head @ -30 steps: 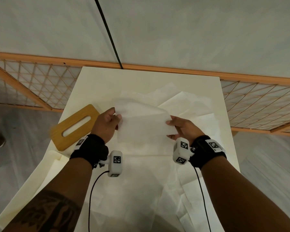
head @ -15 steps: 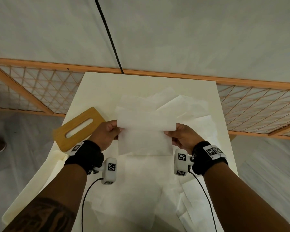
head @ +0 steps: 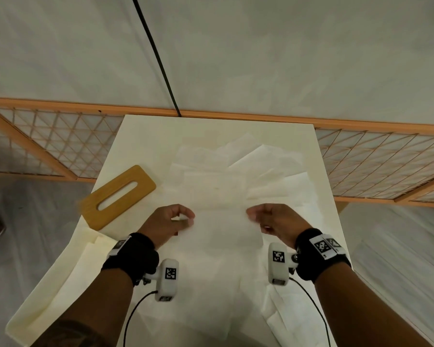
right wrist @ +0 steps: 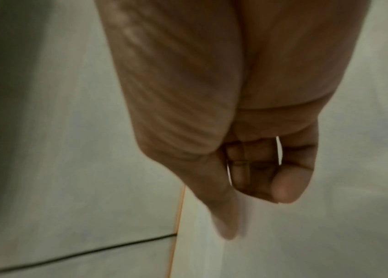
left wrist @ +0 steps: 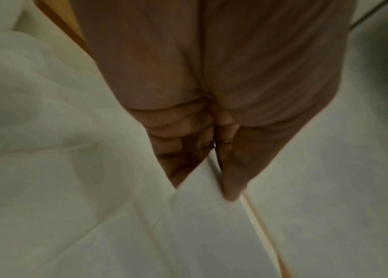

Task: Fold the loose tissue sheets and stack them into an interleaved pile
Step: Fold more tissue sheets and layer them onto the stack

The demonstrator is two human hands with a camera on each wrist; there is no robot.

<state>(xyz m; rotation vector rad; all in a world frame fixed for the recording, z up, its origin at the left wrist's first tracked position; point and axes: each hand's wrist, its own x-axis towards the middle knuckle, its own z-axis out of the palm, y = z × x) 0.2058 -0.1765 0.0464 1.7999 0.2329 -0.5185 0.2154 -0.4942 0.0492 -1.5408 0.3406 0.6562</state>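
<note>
Our left hand (head: 166,222) pinches the left edge of a folded tissue sheet (head: 221,229) between thumb and curled fingers (left wrist: 181,150); the left wrist view shows the sheet's corner tucked right in there. Our right hand (head: 273,221) sits at the sheet's right edge with fingers curled in. It looks like a pinch too, but honestly we can't tell, since the right wrist view is too blurry to show any tissue in the grip. The sheet stretches flat between both hands, low over the table (head: 140,136). Beyond and below the hands, loose tissue sheets (head: 266,176) lie scattered and overlapping. Just out past our left hand sits a wooden slotted lid (head: 118,196).
</note>
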